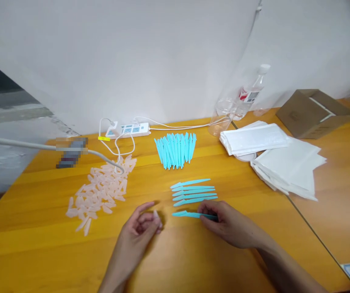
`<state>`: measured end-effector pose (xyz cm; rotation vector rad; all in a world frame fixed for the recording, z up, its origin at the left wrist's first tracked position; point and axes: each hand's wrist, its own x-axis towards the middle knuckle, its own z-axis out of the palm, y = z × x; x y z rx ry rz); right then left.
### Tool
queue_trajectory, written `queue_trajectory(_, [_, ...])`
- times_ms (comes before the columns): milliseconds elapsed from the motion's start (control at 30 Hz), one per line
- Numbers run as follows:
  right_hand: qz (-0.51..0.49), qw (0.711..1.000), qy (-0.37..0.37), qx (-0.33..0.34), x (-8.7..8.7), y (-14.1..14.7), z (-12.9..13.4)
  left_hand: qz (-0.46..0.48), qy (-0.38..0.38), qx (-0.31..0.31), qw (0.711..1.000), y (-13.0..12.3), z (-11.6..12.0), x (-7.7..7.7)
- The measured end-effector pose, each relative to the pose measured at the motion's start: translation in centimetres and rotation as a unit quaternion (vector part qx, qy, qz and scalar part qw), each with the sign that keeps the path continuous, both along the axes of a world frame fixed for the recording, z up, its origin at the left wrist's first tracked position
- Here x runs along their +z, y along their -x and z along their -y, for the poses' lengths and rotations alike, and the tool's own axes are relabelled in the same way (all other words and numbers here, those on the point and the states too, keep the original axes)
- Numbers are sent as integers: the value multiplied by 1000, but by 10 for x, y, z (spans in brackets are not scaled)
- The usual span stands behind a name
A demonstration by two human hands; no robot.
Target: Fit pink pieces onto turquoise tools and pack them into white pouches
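Note:
My right hand pinches the handle end of a light blue eyebrow razor, whose blade end points left. To its left, my left hand is closed with a small pale blade cap between thumb and fingers, a short gap from the razor's tip. Just above the right hand, several blue razors lie in a row, blade ends to the left. A larger bunch of blue razors lies farther back. On the left spreads a pile of translucent pinkish caps.
A white power strip with cables sits by the wall, near a pixelated dark object. A pale cable crosses over the caps. At right are white packets, a clear bottle, a clear plastic cylinder and an open cardboard box.

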<state>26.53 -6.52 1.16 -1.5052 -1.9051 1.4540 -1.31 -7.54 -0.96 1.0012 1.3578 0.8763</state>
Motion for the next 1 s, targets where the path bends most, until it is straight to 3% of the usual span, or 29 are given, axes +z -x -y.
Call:
queue_trajectory(100, [13,1000,11,-8,-1,-3,3,70,24,55,996,-33,1,-6])
queue_trajectory(200, [20,1000,19,-12,0,-5,5,78,58,86,992,-42,4,-9])
queue_trajectory(433, [27,999,28,-4,1,-4,2,67,45,104,991,-39,12,-11])
queue_trajectory(633, [39,999,25,7,1,-5,3,54,41,56,996,-42,13,-11])
queue_trajectory(1000, [27,999,38,11,3,-5,4,35,39,39,998,-31,15,-9])
